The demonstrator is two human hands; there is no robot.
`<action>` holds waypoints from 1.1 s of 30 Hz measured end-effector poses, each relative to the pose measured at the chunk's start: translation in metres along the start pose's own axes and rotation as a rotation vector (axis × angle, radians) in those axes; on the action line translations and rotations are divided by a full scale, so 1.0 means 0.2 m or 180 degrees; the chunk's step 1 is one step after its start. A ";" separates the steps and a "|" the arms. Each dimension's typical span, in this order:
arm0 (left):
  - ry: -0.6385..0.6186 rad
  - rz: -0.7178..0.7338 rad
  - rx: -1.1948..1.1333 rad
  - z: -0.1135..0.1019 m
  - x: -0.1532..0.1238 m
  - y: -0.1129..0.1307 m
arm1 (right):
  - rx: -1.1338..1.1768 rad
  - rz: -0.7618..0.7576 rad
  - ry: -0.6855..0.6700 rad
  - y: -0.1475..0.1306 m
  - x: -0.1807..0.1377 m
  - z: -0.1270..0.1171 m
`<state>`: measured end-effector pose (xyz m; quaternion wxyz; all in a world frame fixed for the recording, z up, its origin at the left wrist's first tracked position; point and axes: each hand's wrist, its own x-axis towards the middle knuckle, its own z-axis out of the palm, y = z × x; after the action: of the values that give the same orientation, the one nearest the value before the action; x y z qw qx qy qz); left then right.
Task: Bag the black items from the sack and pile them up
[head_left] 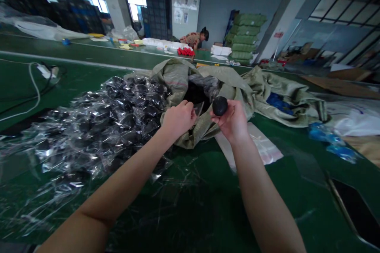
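My right hand (233, 120) has its fingers curled around one small round black object (220, 105), holding it up just in front of the open mouth of a big olive-green woven sack (178, 77). My left hand (178, 118) is pinched nearly closed on a thin clear plastic sleeve (198, 109), and the sleeve's edge sits just beside the black ball, between my two hands. So that's one ball and one sleeve in hand.

The sack lies crumpled on the green table top (208, 205), and I can see dark stuff inside its opening, but can't make out what it is. To the left of my left arm there's one big heap of black pieces in clear plastic wrapping (97, 126), way too many to count. Under my right wrist lies one flat whitish plastic bag (261, 146).

Further out on the right are two bits of blue plastic (329, 142). On the far left, one white cable (34, 91) loops over the table. At the back one person in a patterned top (194, 39) bends over another table, next to one stack of green sacks (246, 35).
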<state>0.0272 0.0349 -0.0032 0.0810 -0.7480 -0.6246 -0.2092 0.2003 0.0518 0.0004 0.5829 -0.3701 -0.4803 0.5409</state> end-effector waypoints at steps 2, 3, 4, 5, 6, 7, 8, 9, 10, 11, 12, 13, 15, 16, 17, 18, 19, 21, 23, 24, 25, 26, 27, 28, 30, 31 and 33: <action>0.0078 -0.0078 0.0005 -0.01 0.02 -0.03 | -0.0612 0.0110 -0.0178 0.00 0.01 -0.05; 0.0132 -0.0117 0.0000 -0.01 0.02 -0.05 | -0.0917 0.0179 -0.0341 -0.01 0.00 -0.08; 0.0189 -0.0150 -0.0010 -0.02 0.03 -0.07 | -0.1184 0.0243 -0.0527 -0.02 -0.01 -0.10; 0.0235 -0.0164 -0.0027 -0.03 0.04 -0.09 | -0.1397 0.0302 -0.0714 -0.04 -0.03 -0.11; 0.0277 -0.0169 -0.0044 -0.04 0.04 -0.10 | -0.1555 0.0357 -0.0881 -0.06 -0.05 -0.12; 0.0315 -0.0164 -0.0058 -0.05 0.05 -0.11 | -0.1681 0.0408 -0.1027 -0.08 -0.07 -0.13; 0.0345 -0.0151 -0.0070 -0.06 0.05 -0.11 | -0.1786 0.0456 -0.1162 -0.10 -0.08 -0.13; 0.0365 -0.0128 -0.0083 -0.06 0.05 -0.11 | -0.1873 0.0483 -0.1277 -0.12 -0.09 -0.13; 0.0371 -0.0104 -0.0097 -0.06 0.05 -0.11 | -0.1937 0.0475 -0.1360 -0.13 -0.10 -0.14; 0.0368 -0.0080 -0.0111 -0.06 0.04 -0.11 | -0.1976 0.0427 -0.1389 -0.14 -0.10 -0.13; 0.0356 -0.0062 -0.0121 -0.06 0.04 -0.10 | -0.1977 0.0339 -0.1349 -0.15 -0.10 -0.13; 0.0330 -0.0050 -0.0125 -0.06 0.03 -0.09 | -0.1925 0.0218 -0.1240 -0.15 -0.10 -0.12; 0.0249 -0.0048 -0.0096 -0.04 0.02 -0.07 | -0.1567 -0.0085 -0.0881 -0.14 -0.10 -0.08; 0.0198 -0.0047 -0.0062 -0.03 0.02 -0.05 | -0.1281 -0.0227 -0.0707 -0.13 -0.10 -0.05; 0.0136 -0.0037 -0.0027 -0.02 0.01 -0.03 | -0.0970 -0.0344 -0.0584 -0.12 -0.10 -0.02; 0.0061 -0.0006 -0.0001 -0.01 0.01 -0.02 | -0.0680 -0.0409 -0.0543 -0.11 -0.11 0.02; -0.0012 0.0047 0.0013 0.00 0.00 -0.01 | -0.0472 -0.0410 -0.0578 -0.10 -0.11 0.05; -0.0124 0.0183 0.0000 0.01 0.00 0.01 | -0.0334 -0.0326 -0.0668 -0.06 -0.12 0.10; -0.0145 0.0236 -0.0032 0.02 0.00 0.01 | -0.0428 -0.0297 -0.0593 -0.01 -0.10 0.13; -0.0129 0.0219 -0.0047 0.02 0.00 0.00 | -0.0516 -0.0303 -0.0512 0.01 -0.09 0.12; -0.0107 0.0179 -0.0064 0.02 0.00 0.00 | -0.0616 -0.0306 -0.0437 0.03 -0.08 0.12; -0.0085 0.0131 -0.0082 0.03 0.00 -0.01 | -0.0724 -0.0302 -0.0387 0.04 -0.06 0.11; -0.0069 0.0095 -0.0103 0.03 0.01 -0.01 | -0.0843 -0.0296 -0.0367 0.06 -0.05 0.09; -0.0055 0.0075 -0.0132 0.03 0.01 -0.02 | -0.0979 -0.0292 -0.0373 0.07 -0.04 0.08; -0.0030 0.0065 -0.0217 0.03 0.02 -0.03 | -0.1333 -0.0307 -0.0446 0.08 -0.03 0.05; -0.0021 0.0071 -0.0279 0.04 0.02 -0.04 | -0.1559 -0.0343 -0.0497 0.09 -0.03 0.03; -0.0012 0.0092 -0.0437 0.04 0.03 -0.05 | -0.2080 -0.0527 -0.0579 0.08 -0.03 0.02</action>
<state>0.0203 0.0453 -0.0097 0.0313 -0.7611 -0.5981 -0.2490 0.1928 0.0480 -0.0151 0.4303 -0.4473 -0.7064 0.3402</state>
